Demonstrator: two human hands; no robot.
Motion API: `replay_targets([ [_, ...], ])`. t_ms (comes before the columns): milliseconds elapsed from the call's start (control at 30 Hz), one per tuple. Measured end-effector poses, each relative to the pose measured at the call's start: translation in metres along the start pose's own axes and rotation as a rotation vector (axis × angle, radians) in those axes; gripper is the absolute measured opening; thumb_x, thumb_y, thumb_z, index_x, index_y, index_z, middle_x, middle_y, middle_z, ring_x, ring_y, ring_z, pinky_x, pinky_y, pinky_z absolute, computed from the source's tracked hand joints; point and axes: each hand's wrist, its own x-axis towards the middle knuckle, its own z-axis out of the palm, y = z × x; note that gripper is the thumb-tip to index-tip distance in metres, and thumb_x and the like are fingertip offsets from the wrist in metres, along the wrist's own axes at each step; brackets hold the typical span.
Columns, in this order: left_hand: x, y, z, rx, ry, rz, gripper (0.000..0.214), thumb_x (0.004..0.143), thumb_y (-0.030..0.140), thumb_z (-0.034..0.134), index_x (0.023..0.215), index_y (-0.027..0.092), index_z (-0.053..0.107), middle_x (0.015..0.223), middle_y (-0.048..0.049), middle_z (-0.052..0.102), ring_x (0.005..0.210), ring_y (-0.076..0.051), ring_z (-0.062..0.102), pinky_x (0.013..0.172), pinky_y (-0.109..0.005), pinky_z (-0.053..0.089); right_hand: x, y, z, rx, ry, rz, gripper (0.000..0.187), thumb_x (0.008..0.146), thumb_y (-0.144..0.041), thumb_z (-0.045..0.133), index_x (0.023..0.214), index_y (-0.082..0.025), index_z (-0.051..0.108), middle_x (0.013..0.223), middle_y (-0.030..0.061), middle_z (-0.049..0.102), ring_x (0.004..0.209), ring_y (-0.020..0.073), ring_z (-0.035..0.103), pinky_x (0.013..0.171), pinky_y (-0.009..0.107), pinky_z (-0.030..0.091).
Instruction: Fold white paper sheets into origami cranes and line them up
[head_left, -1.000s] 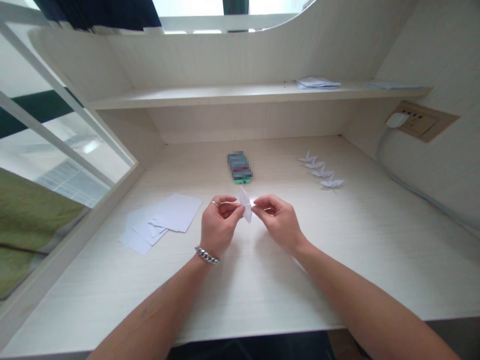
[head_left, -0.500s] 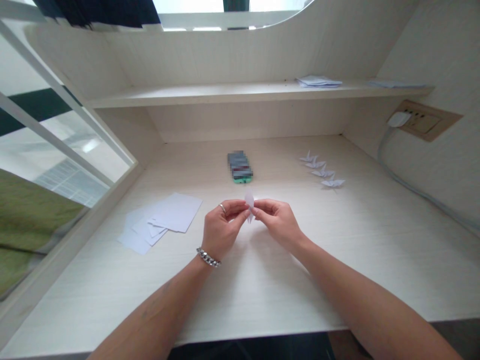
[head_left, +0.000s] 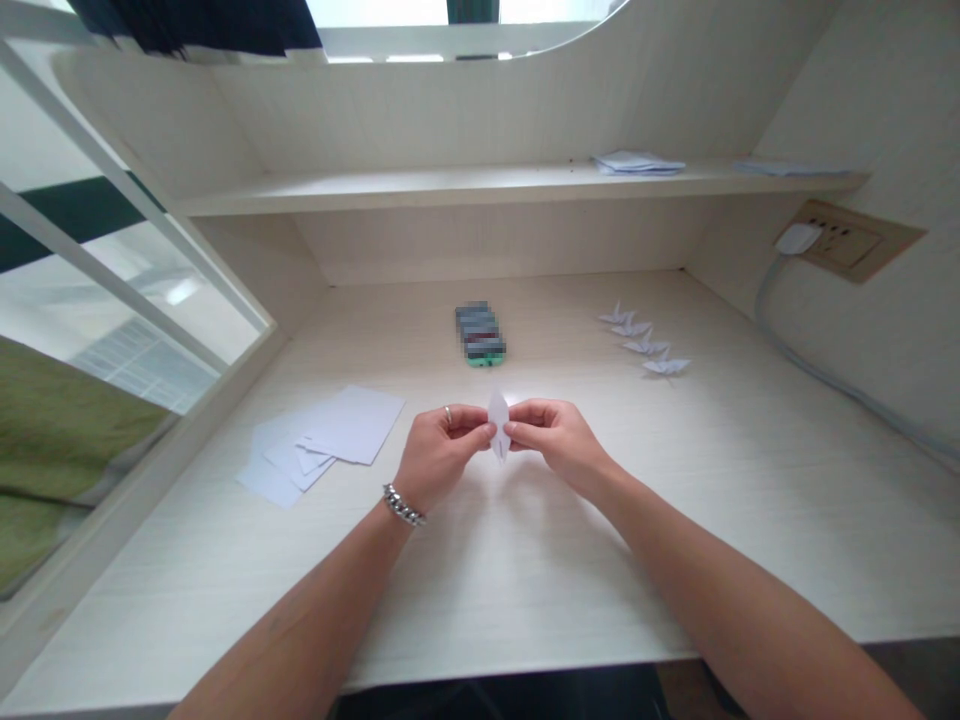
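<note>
A small folded piece of white paper (head_left: pixel 498 425), narrow and pointed at top and bottom, is held upright above the desk. My left hand (head_left: pixel 442 448), with a ring and a chain bracelet, pinches its left edge between thumb and fingers. On the opposite edge, my right hand (head_left: pixel 559 436) pinches it the same way. Several folded paper cranes (head_left: pixel 666 367) stand in a slanting row beyond my right hand. Loose white paper sheets (head_left: pixel 356 425) lie overlapping to the left of my left hand.
A blurred-out dark device with a green edge (head_left: pixel 481 335) lies beyond my hands. Folded papers (head_left: pixel 637 163) rest on the shelf (head_left: pixel 420 192). At right, a plug (head_left: pixel 798 238) sits in a wall socket (head_left: pixel 859 243), its grey cable (head_left: pixel 825 378) running along the wall.
My left hand has shifted slightly left and down. The folded paper has turned, showing a broader diamond-shaped face between my fingertips. My right hand has barely moved.
</note>
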Motion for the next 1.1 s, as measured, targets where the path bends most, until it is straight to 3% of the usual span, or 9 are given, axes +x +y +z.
replay_targets([
  [367, -0.001, 0.006, -0.003, -0.082, -0.061, -0.03, 0.016, 0.059, 0.016, 0.081, 0.074, 0.013, 0.077, 0.072, -0.0053, 0.076, 0.064, -0.015, 0.067, 0.063, -0.024, 0.055, -0.003, -0.007, 0.0, 0.09, -0.006, 0.047, 0.018, 0.057, -0.023, 0.079, 0.073, -0.016, 0.074, 0.067, 0.0024, 0.072, 0.062, 0.0164, 0.067, 0.064, 0.032, 0.057],
  [500, -0.001, 0.005, -0.003, -0.131, -0.039, 0.004, 0.01, 0.059, 0.014, 0.08, 0.069, 0.015, 0.076, 0.068, -0.0039, 0.075, 0.063, -0.015, 0.068, 0.064, -0.025, 0.057, -0.004, -0.008, 0.001, 0.126, -0.018, 0.021, 0.013, 0.058, -0.021, 0.078, 0.07, -0.016, 0.074, 0.064, 0.0017, 0.071, 0.062, 0.0156, 0.067, 0.065, 0.031, 0.057],
  [667, -0.002, 0.007, -0.003, -0.017, -0.04, 0.099, 0.005, 0.062, 0.014, 0.079, 0.066, 0.016, 0.077, 0.07, -0.0052, 0.075, 0.064, -0.015, 0.068, 0.064, -0.024, 0.056, -0.005, -0.01, 0.0, 0.107, -0.037, 0.029, 0.016, 0.064, -0.028, 0.077, 0.073, -0.015, 0.074, 0.068, 0.0038, 0.071, 0.065, 0.0163, 0.066, 0.066, 0.032, 0.055],
  [800, -0.002, 0.007, -0.003, 0.029, -0.042, 0.128, 0.006, 0.063, 0.016, 0.079, 0.069, 0.015, 0.077, 0.073, -0.0064, 0.076, 0.068, -0.016, 0.069, 0.066, -0.025, 0.056, -0.003, -0.004, -0.002, -0.04, -0.009, -0.073, 0.019, 0.063, -0.027, 0.079, 0.076, -0.015, 0.073, 0.071, 0.0037, 0.071, 0.067, 0.0162, 0.065, 0.066, 0.031, 0.054],
  [967, 0.0, 0.002, -0.004, -0.134, -0.034, 0.019, 0.023, 0.067, 0.023, 0.078, 0.089, 0.015, 0.076, 0.082, -0.0059, 0.077, 0.074, -0.018, 0.07, 0.073, -0.031, 0.058, -0.004, 0.004, -0.003, -0.157, 0.04, -0.263, 0.019, 0.071, -0.028, 0.076, 0.086, -0.017, 0.069, 0.083, 0.0055, 0.071, 0.077, 0.0185, 0.067, 0.074, 0.033, 0.055],
  [1100, 0.0, 0.0, -0.004, 0.036, -0.071, 0.049, 0.023, 0.071, 0.03, 0.077, 0.085, 0.012, 0.076, 0.08, -0.0074, 0.076, 0.071, -0.016, 0.069, 0.069, -0.026, 0.056, -0.006, 0.004, 0.0, -0.234, 0.066, -0.338, 0.018, 0.075, -0.029, 0.074, 0.088, -0.017, 0.069, 0.084, 0.0067, 0.071, 0.08, 0.0198, 0.068, 0.078, 0.035, 0.055],
])
